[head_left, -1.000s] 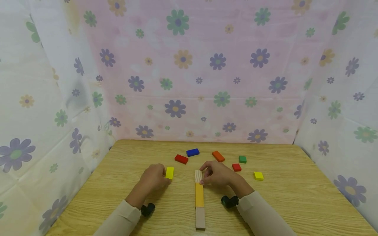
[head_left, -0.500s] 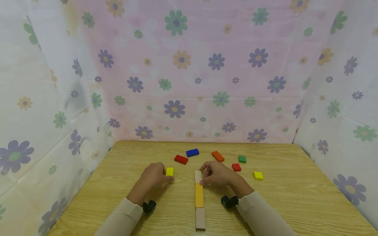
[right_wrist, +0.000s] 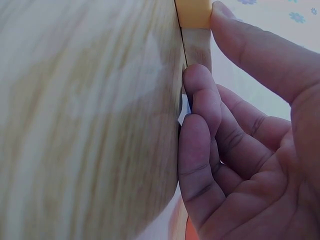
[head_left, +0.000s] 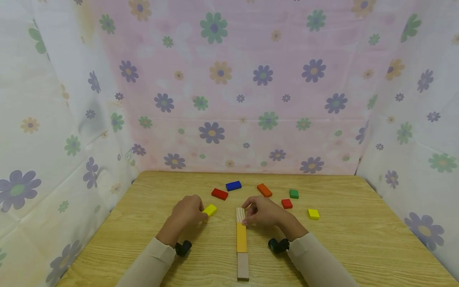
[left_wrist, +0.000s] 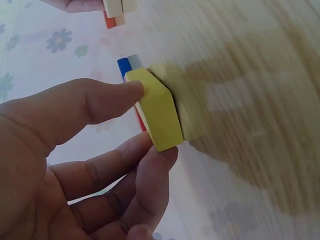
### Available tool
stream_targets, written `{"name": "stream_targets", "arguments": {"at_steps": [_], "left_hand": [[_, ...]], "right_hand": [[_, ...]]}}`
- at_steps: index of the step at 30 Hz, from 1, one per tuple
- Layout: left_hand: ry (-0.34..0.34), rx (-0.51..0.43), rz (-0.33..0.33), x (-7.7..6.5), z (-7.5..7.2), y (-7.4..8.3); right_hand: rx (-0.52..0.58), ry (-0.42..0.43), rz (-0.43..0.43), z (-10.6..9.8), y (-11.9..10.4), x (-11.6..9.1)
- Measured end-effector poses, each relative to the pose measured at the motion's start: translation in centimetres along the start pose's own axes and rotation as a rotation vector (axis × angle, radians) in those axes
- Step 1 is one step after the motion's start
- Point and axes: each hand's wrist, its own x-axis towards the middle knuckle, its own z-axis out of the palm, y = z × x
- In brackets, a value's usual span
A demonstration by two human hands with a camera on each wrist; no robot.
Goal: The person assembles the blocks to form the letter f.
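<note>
Right up close, the grey block [head_left: 243,266] starts the row, then the amber block [head_left: 242,238], then the pale block [head_left: 240,215], end to end. The right hand [head_left: 264,211] is there, thumb and curled fingers spanning the pale block! And the left hand [head_left: 187,210] pinches the yellow block [head_left: 210,210], just left of the row. Beyond lie the red block [head_left: 220,194], the blue block [head_left: 234,185], then flowered cloth [head_left: 244,107].

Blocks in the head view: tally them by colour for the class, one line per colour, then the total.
Yellow blocks: 2
Red blocks: 2
Blue block: 1
Orange block: 1
Green block: 1
Amber block: 1
Pale wood block: 1
Tan block: 1
Total: 10
</note>
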Motion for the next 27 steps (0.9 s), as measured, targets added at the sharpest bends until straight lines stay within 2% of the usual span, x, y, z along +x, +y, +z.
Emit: {"name": "stream_targets", "arguments": {"at_steps": [8,15,27], "left_hand": [[-0.014,0.046,0.013,0.07,-0.31,-0.44],[-0.038,0.038,-0.003,0.02,-0.21,-0.19],[-0.004,0.062,0.013,-0.07,-0.39,-0.04]], "right_hand": [[0.0,-0.002,0.0,0.01,-0.17,-0.09],[0.004,-0.005,0.0,0.02,-0.08,-0.02],[-0.004,-0.001,-0.01,0.04,0.2,0.05]]}}
